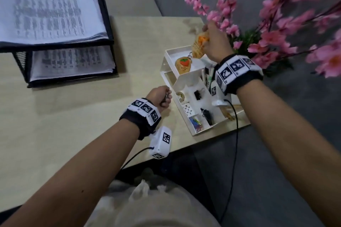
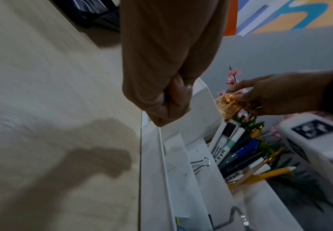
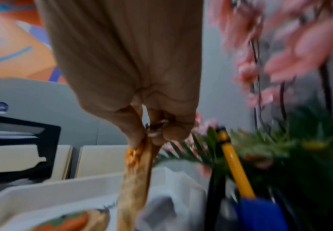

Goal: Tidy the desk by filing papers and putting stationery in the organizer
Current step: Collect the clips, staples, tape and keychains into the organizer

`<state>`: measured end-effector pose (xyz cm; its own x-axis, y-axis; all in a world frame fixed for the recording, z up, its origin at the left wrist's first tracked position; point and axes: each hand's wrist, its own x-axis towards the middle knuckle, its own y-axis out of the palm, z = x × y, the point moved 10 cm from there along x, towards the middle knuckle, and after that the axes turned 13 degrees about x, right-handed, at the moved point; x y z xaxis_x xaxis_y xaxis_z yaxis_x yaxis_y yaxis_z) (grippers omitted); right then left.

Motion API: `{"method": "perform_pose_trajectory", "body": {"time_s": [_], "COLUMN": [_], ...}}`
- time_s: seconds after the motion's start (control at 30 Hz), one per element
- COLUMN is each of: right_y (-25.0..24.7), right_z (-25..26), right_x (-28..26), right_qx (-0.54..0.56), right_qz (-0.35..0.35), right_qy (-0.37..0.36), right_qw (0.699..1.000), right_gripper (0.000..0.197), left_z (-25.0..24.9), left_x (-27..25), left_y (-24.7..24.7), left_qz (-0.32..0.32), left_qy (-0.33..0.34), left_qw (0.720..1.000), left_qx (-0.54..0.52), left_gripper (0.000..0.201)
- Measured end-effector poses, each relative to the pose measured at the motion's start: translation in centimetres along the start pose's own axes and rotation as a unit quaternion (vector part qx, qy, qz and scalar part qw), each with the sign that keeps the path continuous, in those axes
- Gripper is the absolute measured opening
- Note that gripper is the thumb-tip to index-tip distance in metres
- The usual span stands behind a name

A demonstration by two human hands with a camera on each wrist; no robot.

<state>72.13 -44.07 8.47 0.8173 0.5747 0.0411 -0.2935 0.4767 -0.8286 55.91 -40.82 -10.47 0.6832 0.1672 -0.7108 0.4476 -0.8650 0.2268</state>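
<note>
My right hand [image 1: 209,37] pinches a woven tan charm with an orange patch [image 1: 199,47] by its metal ring, hanging it just above the top tray of the white desk organizer [image 1: 181,79]. The right wrist view shows the charm [image 3: 134,179] dangling from my fingertips [image 3: 135,140] over the tray rim [image 3: 52,190]. A second woven charm with a strawberry [image 1: 183,63] lies in that tray. My left hand [image 1: 163,96] is curled into a fist beside the organizer's left edge, low over the desk, with a small metal bit showing between its fingers [image 2: 169,101].
A black mesh paper tray [image 1: 108,24] with stacked printed sheets stands at the back left. Pink artificial blossoms [image 1: 276,38] crowd close behind my right hand. Pens and markers [image 2: 240,153] stand in the organizer's cup, and a binder clip [image 2: 201,162] lies beside them. The desk's front edge runs just below the organizer.
</note>
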Motion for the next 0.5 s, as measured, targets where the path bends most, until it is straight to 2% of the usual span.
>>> {"method": "perform_pose_trajectory", "body": {"time_s": [0.13,0.2,0.3,0.4,0.5], "right_y": [2.5,3.5,3.6,0.4,-5.4], "right_z": [-3.5,-4.6,-5.0,-3.3,-1.2], "right_x": [2.5,3.0,3.2,0.9,-6.2], "right_qx": [-0.097,-0.125,-0.130,-0.045,0.073], "right_qz": [0.130,0.156,0.124,0.053,-0.055], "right_qy": [0.064,0.073,0.063,0.022,-0.037], "right_qw": [0.985,0.977,0.982,0.997,0.995], "right_gripper": [0.037,0.038,0.041,0.048,0.038], "left_z": [-0.1,-0.1,-0.6,-1.6,-3.3], "left_x": [1.1,1.5,1.6,2.0,1.9], "left_y": [1.3,1.5,1.8,2.6,4.5], "left_qz": [-0.032,-0.044,-0.057,-0.068,-0.080], "left_qy": [0.008,0.009,0.017,0.049,0.106], "left_qw": [0.999,0.997,0.992,0.974,0.918], "left_qx": [0.042,0.064,0.115,0.209,0.373], "left_gripper": [0.035,0.035,0.034,0.035,0.033]}}
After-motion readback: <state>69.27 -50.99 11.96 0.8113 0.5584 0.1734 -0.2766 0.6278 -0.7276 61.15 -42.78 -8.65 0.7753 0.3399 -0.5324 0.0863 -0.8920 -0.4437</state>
